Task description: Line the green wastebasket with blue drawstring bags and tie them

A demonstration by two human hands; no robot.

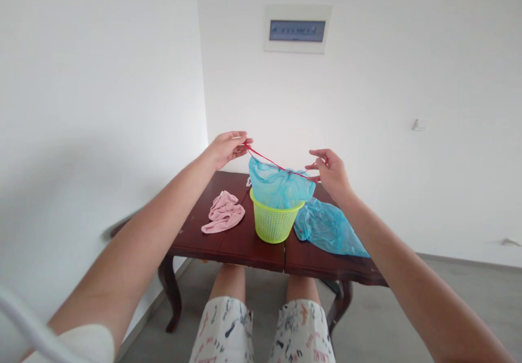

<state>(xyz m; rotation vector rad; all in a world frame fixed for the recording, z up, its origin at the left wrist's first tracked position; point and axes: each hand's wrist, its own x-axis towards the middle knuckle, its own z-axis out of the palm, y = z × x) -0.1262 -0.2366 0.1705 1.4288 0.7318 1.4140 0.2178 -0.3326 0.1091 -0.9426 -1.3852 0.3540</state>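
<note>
So, blue bag (281,189) — thin, crinkled, translucent plastic — sits in latticed yellow-green basket (275,226), mouth above rim; step in hand seems pulling red drawstring (267,159) taut, next move calling for even tension. Left hand (229,149) pinches one side, right hand (331,173) other. Nearby: soft folded pink cloth (223,212), second crumpled blue bag (328,228), glossy dark wood table (196,242)

Reaching forward with left arm (142,238) and right arm (403,265), both bare along the forearm and angled inward from the lower corners of the head view. Holding left hand (226,149) slightly higher than right hand (332,170), well apart, with fingers turned toward each other. Pinching lightly with left fingertips (246,141). Curling right fingers (317,153) partway, spread, with one nearly straight.
</note>
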